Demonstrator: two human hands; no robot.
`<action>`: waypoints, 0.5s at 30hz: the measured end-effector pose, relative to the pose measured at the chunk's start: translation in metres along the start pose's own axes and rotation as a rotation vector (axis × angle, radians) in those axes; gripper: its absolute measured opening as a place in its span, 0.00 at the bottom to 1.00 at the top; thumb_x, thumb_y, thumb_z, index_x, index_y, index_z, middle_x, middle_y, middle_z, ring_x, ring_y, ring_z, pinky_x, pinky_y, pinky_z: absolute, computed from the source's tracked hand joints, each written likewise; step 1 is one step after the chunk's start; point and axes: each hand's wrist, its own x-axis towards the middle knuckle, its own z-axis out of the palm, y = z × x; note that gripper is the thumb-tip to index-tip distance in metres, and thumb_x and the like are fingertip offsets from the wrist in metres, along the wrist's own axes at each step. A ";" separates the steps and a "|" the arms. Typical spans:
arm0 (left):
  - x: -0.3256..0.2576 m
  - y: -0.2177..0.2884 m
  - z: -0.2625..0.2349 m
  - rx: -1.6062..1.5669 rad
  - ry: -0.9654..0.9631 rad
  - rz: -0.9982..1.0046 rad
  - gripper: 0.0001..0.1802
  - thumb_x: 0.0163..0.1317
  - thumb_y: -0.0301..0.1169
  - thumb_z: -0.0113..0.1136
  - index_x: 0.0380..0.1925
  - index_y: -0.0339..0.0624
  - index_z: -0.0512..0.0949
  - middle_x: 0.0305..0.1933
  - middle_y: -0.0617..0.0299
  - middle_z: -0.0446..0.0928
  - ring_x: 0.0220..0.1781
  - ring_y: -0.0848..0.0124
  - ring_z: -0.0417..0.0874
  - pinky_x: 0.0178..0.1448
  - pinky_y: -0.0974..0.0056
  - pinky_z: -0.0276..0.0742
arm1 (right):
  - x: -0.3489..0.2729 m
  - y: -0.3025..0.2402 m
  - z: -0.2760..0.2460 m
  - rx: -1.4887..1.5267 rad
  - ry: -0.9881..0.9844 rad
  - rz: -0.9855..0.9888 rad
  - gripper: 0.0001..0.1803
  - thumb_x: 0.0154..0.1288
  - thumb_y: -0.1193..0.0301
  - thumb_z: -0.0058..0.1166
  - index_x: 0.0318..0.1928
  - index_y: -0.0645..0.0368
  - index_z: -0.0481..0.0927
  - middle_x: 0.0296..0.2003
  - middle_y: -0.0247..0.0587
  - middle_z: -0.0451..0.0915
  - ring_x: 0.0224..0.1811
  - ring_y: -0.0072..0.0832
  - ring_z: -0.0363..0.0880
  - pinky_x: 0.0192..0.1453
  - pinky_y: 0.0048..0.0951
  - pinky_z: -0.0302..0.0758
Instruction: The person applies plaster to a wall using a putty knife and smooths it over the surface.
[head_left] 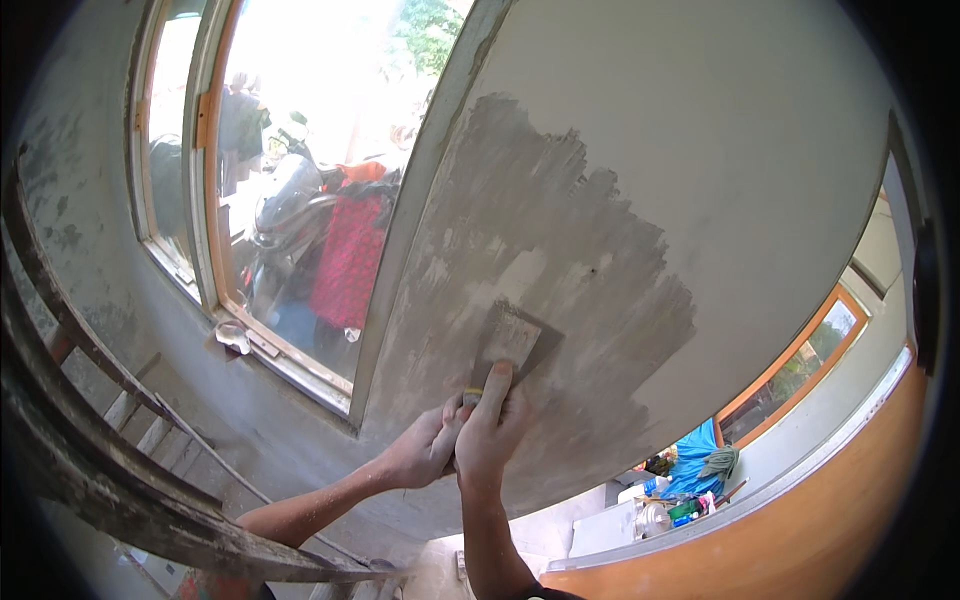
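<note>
Both my hands are closed together round the handle of a putty knife (508, 338), whose broad blade lies against the wall (740, 180). My right hand (492, 425) has its thumb stretched up along the base of the blade. My left hand (428, 448) grips lower, beside the right; its fingers are partly hidden. Pale dust coats both hands. Round the blade spreads a rough, darker grey patch (590, 270) with jagged streaked edges, while the wall above and to the right is smooth and lighter. Most of the handle is covered by my fingers.
A wooden-framed window (222, 160) stands left of the patch, with a motorbike (290, 200) and red cloth (350, 250) behind it. A dusty ladder (120, 480) fills the lower left. At lower right are a blue sheet (692, 462), assorted household items and an orange wall (780, 510).
</note>
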 end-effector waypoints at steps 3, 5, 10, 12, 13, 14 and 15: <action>-0.009 0.005 0.007 -0.087 0.049 -0.002 0.25 0.71 0.49 0.26 0.44 0.40 0.65 0.15 0.68 0.64 0.14 0.80 0.64 0.17 0.73 0.59 | -0.009 0.007 -0.003 0.017 -0.006 -0.018 0.23 0.72 0.63 0.37 0.21 0.64 0.69 0.15 0.38 0.74 0.09 0.16 0.62 0.12 0.20 0.56; -0.012 -0.001 0.008 -0.099 0.036 -0.022 0.23 0.71 0.47 0.29 0.44 0.39 0.66 0.17 0.68 0.65 0.17 0.80 0.65 0.20 0.72 0.61 | -0.010 0.006 -0.004 -0.009 -0.006 -0.036 0.23 0.72 0.63 0.37 0.21 0.64 0.69 0.15 0.38 0.73 0.09 0.16 0.62 0.12 0.20 0.57; 0.003 0.016 -0.003 -0.076 0.029 -0.008 0.20 0.71 0.43 0.31 0.44 0.37 0.67 0.19 0.68 0.66 0.20 0.80 0.66 0.23 0.71 0.63 | 0.005 -0.015 0.008 0.065 0.003 -0.035 0.22 0.72 0.63 0.38 0.22 0.65 0.69 0.16 0.38 0.73 0.08 0.17 0.61 0.11 0.21 0.57; -0.008 0.008 0.002 -0.039 0.032 0.072 0.20 0.71 0.43 0.31 0.41 0.37 0.68 0.19 0.67 0.67 0.21 0.80 0.66 0.24 0.71 0.64 | -0.008 0.002 -0.001 0.013 0.002 -0.051 0.22 0.71 0.63 0.38 0.22 0.65 0.69 0.16 0.38 0.73 0.08 0.17 0.61 0.11 0.21 0.57; -0.013 0.005 0.008 -0.077 0.024 0.033 0.22 0.70 0.46 0.29 0.42 0.39 0.67 0.17 0.68 0.66 0.18 0.80 0.65 0.21 0.72 0.62 | -0.012 0.007 -0.004 -0.033 0.009 -0.063 0.22 0.71 0.63 0.38 0.22 0.66 0.69 0.16 0.38 0.73 0.08 0.17 0.60 0.11 0.21 0.57; -0.014 0.003 0.009 -0.107 0.020 -0.008 0.25 0.70 0.49 0.28 0.43 0.40 0.66 0.15 0.68 0.65 0.15 0.80 0.64 0.18 0.73 0.60 | -0.009 0.005 -0.002 -0.025 0.008 -0.066 0.22 0.71 0.63 0.38 0.22 0.66 0.69 0.16 0.38 0.73 0.08 0.17 0.60 0.11 0.21 0.57; -0.010 0.003 0.007 -0.050 0.086 0.062 0.21 0.71 0.43 0.31 0.37 0.37 0.68 0.20 0.66 0.68 0.21 0.79 0.67 0.24 0.71 0.65 | -0.005 0.001 0.000 -0.024 0.007 -0.028 0.22 0.71 0.63 0.38 0.23 0.66 0.69 0.16 0.39 0.73 0.08 0.17 0.61 0.11 0.21 0.57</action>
